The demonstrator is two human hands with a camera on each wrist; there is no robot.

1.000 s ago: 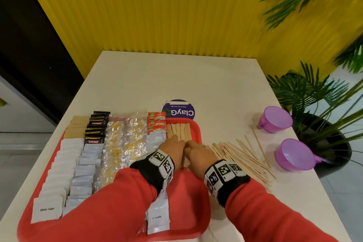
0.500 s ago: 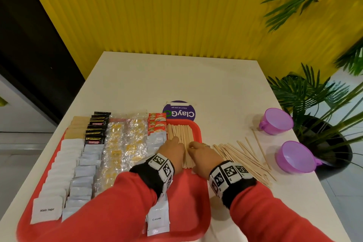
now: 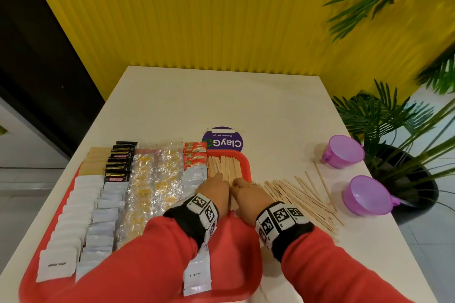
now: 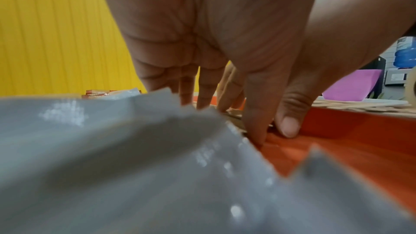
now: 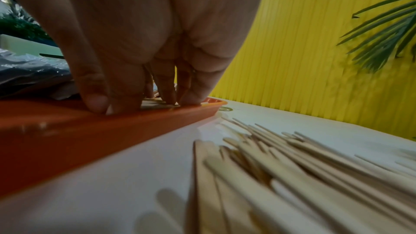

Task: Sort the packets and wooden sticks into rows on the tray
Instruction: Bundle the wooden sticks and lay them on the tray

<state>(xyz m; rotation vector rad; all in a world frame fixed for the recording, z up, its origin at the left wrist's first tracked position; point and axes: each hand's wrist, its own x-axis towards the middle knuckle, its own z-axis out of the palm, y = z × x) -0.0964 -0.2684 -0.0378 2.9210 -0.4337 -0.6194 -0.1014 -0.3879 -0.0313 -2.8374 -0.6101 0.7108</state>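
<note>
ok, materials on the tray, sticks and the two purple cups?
Tray: looks like moulded plastic, smooth red with a slight sheen and a rounded raised rim.
Sticks: pale bare wood, matt, thin and flat with rounded ends; no coating visible.
Cups: probably plastic, somewhat translucent purple, glossy, thin-walled, each with a moulded handle.

Red tray (image 3: 246, 167); purple cups (image 3: 344, 152); ribbed yellow wall (image 3: 197, 19).

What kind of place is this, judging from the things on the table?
Probably a cafe or office pantry corner. The red tray holds rows of drink sachets, such as white sugar packets and a cream packet; wooden stirrers lie beside it. A "Clean as you go" sticker marks the table.
</note>
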